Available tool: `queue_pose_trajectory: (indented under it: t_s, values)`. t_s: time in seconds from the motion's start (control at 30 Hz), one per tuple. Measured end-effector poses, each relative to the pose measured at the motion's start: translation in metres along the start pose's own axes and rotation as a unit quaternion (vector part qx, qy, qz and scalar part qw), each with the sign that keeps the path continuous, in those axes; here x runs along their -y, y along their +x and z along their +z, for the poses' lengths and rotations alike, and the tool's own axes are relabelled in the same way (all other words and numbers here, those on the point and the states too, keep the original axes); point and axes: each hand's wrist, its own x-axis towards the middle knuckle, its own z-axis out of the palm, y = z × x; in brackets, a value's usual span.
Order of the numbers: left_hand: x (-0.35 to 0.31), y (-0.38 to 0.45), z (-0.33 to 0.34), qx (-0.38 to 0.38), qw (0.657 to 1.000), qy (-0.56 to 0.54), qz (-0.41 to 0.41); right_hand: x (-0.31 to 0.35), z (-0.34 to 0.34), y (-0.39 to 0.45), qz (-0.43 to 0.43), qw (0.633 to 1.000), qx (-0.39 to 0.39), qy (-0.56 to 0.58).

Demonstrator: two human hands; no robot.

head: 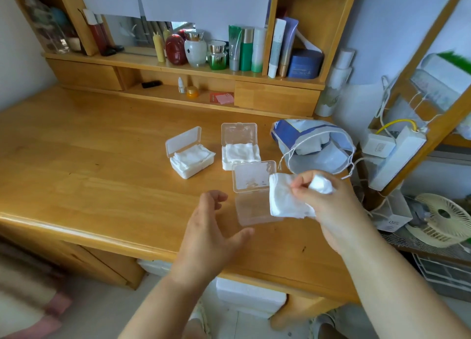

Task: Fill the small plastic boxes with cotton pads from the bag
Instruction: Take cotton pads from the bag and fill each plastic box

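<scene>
While the right hand (325, 198) pinches a bunch of cotton pads (289, 198) above the empty open box (254, 201), the left hand (211, 226) hovers beside it, fingers spread, holding nothing. Two filled boxes (190, 158) (239, 151) and the bag (313, 145) sit farther back on the surface (102, 160).

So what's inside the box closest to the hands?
The nearest clear box looks empty: only desk wood shows through it. The cotton pads gripped by the right hand hang in front of its right side, hiding that part.

Desk (102, 160): smooth glossy wood | boxes (254, 211): clear shiny plastic | pads (288, 201): soft matt white cotton
</scene>
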Motion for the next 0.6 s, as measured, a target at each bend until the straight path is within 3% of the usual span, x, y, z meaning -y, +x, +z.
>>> queue_pose_trajectory:
  t_s: [0.13, 0.4, 0.6]
  values:
    - [0.008, 0.014, 0.011, 0.04, 0.996, 0.069, 0.05, -0.002, 0.027, 0.024, 0.054, 0.992, 0.096, -0.063]
    - [0.018, 0.026, 0.026, -0.004, 0.993, 0.083, 0.08, -0.013, 0.051, 0.032, -0.03, 0.955, 0.072, -0.287]
    - [0.02, 0.026, 0.029, -0.03, 0.991, 0.086, 0.1, -0.01, 0.049, 0.032, 0.007, 0.919, 0.153, -0.364]
